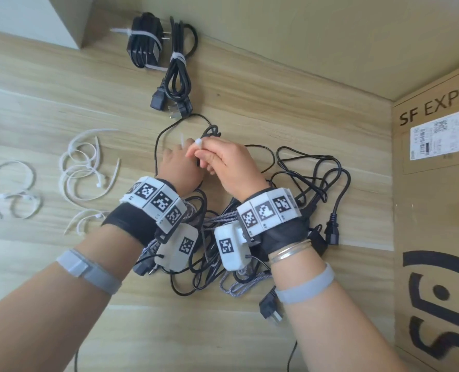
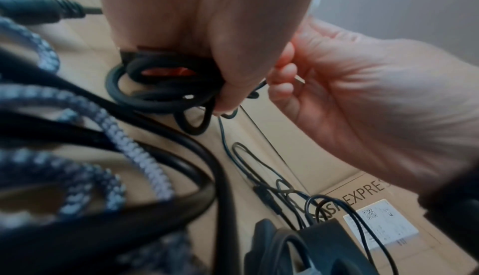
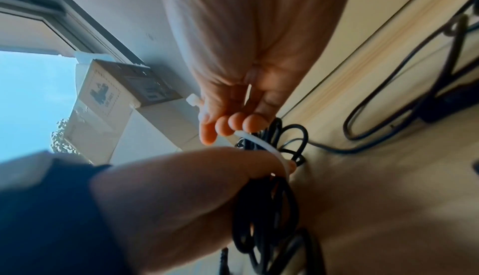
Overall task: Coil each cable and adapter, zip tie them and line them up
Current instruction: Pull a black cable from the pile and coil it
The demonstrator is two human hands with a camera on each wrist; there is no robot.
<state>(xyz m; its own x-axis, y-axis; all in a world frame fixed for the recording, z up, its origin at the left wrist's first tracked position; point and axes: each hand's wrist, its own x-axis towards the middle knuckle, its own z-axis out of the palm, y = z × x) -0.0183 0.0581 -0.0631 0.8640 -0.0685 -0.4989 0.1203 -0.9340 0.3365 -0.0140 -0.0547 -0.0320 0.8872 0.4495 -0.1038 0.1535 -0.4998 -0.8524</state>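
Above the wooden table [image 1: 250, 103], my left hand [image 1: 180, 158] grips a small coil of thin black cable [image 2: 160, 93]; its loops show past my fingers [image 1: 211, 131]. My right hand [image 1: 203, 154] pinches a white zip tie [image 3: 261, 144] that wraps across the coil [image 3: 261, 207] and over my left hand [image 3: 181, 187]. The tie's head [image 1: 198, 143] sticks up between my right fingertips, and its tail [image 1: 182, 139] points up beside my left hand. One loose end of the cable [image 1: 157, 146] trails over the table.
Two tied bundles lie at the back: a black adapter [image 1: 143, 44] and a power cable [image 1: 177, 79]. Several loose zip ties [image 1: 83, 170] lie at the left. A tangle of black cables [image 1: 311, 181] and a braided cable [image 1: 223, 218] lies under my wrists. A cardboard box [image 1: 438, 183] stands at the right.
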